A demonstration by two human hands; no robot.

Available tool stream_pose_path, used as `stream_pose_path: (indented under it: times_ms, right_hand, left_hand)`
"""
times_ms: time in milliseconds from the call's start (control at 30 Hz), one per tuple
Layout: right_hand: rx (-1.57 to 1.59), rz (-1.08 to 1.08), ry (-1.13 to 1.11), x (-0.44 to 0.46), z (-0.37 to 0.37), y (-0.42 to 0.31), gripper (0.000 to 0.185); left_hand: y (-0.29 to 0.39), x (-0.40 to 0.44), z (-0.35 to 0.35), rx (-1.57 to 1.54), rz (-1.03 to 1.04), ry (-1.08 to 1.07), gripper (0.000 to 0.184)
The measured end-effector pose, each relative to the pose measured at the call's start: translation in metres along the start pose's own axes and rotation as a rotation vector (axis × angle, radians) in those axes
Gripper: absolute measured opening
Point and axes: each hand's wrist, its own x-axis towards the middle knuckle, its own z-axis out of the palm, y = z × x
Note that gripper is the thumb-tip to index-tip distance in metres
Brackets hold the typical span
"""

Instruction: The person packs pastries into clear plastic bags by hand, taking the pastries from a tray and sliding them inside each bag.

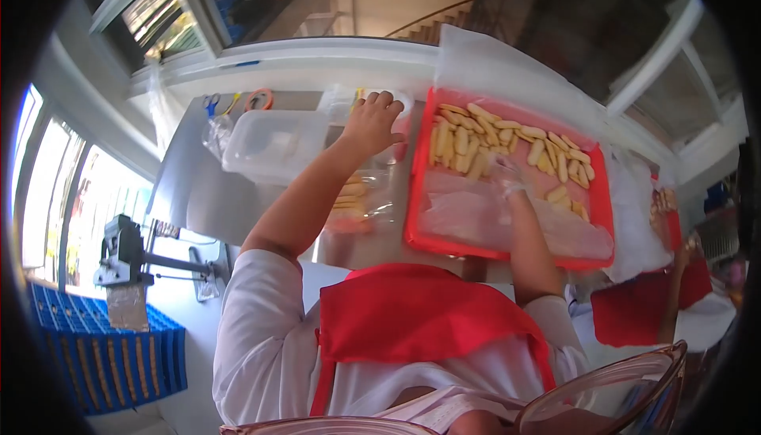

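Note:
My left hand (371,124) is bare and reaches to the back of the table, its fingers apart. It is over a whitish round item (403,102), partly hidden, and I cannot make out its kind. My right hand (507,177), in a clear plastic glove, reaches into a red tray (414,221) among finger-shaped biscuits (468,145). Its fingertips are blurred against the biscuits, so a grip cannot be made out. Below my left forearm lies a clear plastic pack (353,203) with several biscuits inside.
A translucent plastic box (273,141) stands left of my left forearm. Behind it lie blue scissors (211,103) and an orange tape roll (258,99). White paper covers the tray's near part. Blue crates (111,356) and a grey device (123,249) are at left; a co-worker in red (646,304) is at right.

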Motion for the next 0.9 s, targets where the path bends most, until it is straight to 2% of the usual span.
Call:
stream_pose_path:
  times_ms: [33,133,200,267,333,367,400,433,533,600,667,733,867,900]
  right_hand:
    - [-0.125,0.113,-0.016,-0.012,-0.006,-0.038,0.033]
    - [-0.151,0.179,-0.049,-0.002,-0.014,-0.034,0.032]
    - [-0.278,0.234,-0.121,-0.017,-0.028,-0.067,0.033]
    - [-0.456,0.057,-0.225,-0.026,-0.026,-0.077,0.037]
    - [-0.580,0.049,-0.367,-0.035,-0.024,-0.106,0.040]
    - [-0.610,0.134,-0.457,-0.041,-0.019,-0.123,0.039]
    - [-0.610,0.053,-0.287,-0.042,-0.001,-0.114,0.040]
    - [-0.612,-0.029,-0.117,-0.042,0.015,-0.100,0.040]
    - [-0.631,-0.123,-0.038,-0.042,0.022,-0.086,0.041]
    - [-0.664,-0.085,-0.138,-0.042,0.007,-0.079,0.041]
    - [-0.694,-0.054,-0.244,-0.042,-0.010,-0.080,0.041]
    - [-0.723,-0.027,-0.349,-0.038,-0.022,-0.080,0.041]
    - [-0.719,-0.040,-0.454,-0.016,-0.031,-0.062,0.041]
    - [-0.742,-0.049,-0.446,-0.014,-0.032,-0.061,0.042]
  left_hand:
    - [0.006,0.008,0.016,0.066,0.055,-0.025,0.018]
    - [-0.009,0.024,0.041,0.083,0.063,-0.238,0.009]
    - [-0.018,0.030,0.036,0.071,0.074,-0.243,0.014]
    - [-0.018,0.032,0.026,0.065,0.042,-0.200,0.019]
    - [-0.032,0.035,0.031,-0.058,-0.044,-0.137,0.017]
    - [-0.025,0.039,0.019,-0.149,-0.177,-0.109,0.016]
    - [-0.014,0.046,-0.005,-0.241,-0.315,-0.080,0.015]
    - [-0.012,0.049,-0.022,-0.249,-0.322,-0.044,0.015]
    - [0.004,0.049,-0.074,-0.209,-0.399,0.029,0.014]
    - [0.024,0.037,-0.100,-0.077,-0.452,0.008,0.017]
    - [0.038,0.018,-0.104,-0.077,-0.452,-0.032,0.019]
    - [0.048,-0.008,-0.083,-0.240,-0.355,0.086,0.018]
    - [0.091,-0.034,-0.053,-0.525,-0.545,-0.023,0.015]
    - [0.094,-0.039,-0.046,-0.523,-0.527,-0.009,0.013]
